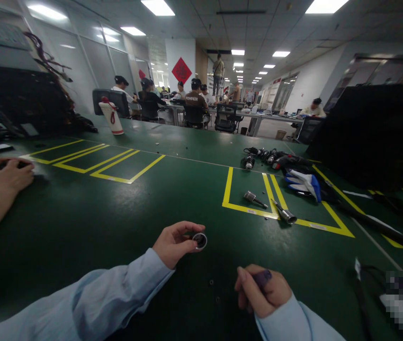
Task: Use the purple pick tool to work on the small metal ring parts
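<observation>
showing between thumb and fingers of the left hand (174, 242), a round metal piece (200, 241) is pinched by its side, its dark open end turned up toward the camera! whether it is clear of the green tabletop (180, 196) cannot be told. over to the right hand (265, 291), where a purple piece (263, 279) is wrapped by curled fingers, its long axis slanted, its visible end pointed rightward, away from the metal. from that right grip, the round metal piece is found ahead and to the left, well apart. between the hands, two small nuts (211, 282) are left lying, touched by neither.
</observation>
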### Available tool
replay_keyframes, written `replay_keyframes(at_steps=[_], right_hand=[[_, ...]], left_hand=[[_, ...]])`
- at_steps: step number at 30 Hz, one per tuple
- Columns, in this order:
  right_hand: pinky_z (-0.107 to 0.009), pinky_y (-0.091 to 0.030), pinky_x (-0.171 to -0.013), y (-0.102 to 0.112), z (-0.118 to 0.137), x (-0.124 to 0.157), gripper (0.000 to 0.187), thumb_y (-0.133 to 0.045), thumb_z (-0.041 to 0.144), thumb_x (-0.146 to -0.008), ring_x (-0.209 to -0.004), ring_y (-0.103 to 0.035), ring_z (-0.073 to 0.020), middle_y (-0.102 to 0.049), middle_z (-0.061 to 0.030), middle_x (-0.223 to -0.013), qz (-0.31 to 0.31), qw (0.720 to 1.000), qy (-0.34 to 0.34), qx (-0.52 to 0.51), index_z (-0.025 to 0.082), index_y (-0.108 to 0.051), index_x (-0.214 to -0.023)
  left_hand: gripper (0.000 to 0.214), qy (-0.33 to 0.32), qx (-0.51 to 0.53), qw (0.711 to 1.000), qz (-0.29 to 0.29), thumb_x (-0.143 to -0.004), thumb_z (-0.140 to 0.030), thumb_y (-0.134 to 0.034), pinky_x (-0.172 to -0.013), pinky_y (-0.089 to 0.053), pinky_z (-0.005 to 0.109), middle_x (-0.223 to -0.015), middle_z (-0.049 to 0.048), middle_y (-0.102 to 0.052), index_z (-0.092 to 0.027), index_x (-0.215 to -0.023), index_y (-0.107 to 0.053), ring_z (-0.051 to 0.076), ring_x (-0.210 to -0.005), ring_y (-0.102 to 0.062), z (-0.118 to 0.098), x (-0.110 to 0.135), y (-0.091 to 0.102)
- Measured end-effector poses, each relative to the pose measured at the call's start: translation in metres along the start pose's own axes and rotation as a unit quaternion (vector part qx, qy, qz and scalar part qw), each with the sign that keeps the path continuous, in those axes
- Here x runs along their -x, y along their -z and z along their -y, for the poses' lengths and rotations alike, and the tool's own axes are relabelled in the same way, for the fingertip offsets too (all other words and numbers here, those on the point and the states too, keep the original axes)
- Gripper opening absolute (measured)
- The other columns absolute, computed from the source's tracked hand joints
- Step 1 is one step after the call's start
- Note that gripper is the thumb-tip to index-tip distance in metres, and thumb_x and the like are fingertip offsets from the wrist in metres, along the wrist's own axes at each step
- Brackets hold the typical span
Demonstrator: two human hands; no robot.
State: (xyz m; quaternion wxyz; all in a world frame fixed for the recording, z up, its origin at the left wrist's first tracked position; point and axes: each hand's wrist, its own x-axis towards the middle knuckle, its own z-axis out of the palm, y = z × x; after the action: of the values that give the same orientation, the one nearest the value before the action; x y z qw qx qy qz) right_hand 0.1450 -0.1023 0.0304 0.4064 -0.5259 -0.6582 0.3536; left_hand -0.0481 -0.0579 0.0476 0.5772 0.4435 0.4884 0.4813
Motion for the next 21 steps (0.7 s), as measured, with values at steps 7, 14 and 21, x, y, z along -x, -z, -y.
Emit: replay_keyframes(at_steps=[7,14,21], right_hand=[[-0.014,-0.033,-0.029,-0.009,-0.007,-0.005,0.043,-0.062,0.054,-0.058,-0.025,-0.045,-0.0059,-0.055,-0.001,-0.034,-0.017,0.951,-0.198,-0.236,0.012,-0.054,-0.05],[-0.022,-0.047,-0.048,-0.006,-0.005,0.007,0.02,-0.048,0.029,-0.079,-0.05,-0.059,-0.0119,-0.064,-0.0038,-0.06,-0.071,0.969,0.138,-0.191,0.018,-0.063,-0.074],[-0.025,-0.052,-0.068,0.006,-0.003,0.001,0.033,-0.049,0.008,-0.073,-0.078,-0.062,-0.0164,-0.066,-0.0081,-0.086,0.01,0.927,0.376,0.009,0.017,-0.053,-0.105]], left_hand=[[0.026,0.016,-0.017,1.0,0.011,-0.05,-0.009,-0.065,-0.065,-0.054,0.034,-0.092,0.0066,-0.064,-0.012,-0.076,-0.062,0.018,-0.073,-0.062,0.0,0.0,-0.002],[0.027,-0.007,-0.012,1.0,0.006,-0.053,-0.012,-0.066,-0.064,-0.054,0.033,-0.093,0.0075,-0.065,-0.012,-0.08,-0.062,0.018,-0.074,-0.062,-0.004,0.007,-0.007],[0.025,-0.018,-0.058,0.998,0.011,-0.05,-0.009,-0.065,-0.073,-0.052,0.035,-0.095,0.0093,-0.065,-0.011,-0.074,-0.063,0.02,-0.076,-0.063,-0.005,0.01,-0.01]])
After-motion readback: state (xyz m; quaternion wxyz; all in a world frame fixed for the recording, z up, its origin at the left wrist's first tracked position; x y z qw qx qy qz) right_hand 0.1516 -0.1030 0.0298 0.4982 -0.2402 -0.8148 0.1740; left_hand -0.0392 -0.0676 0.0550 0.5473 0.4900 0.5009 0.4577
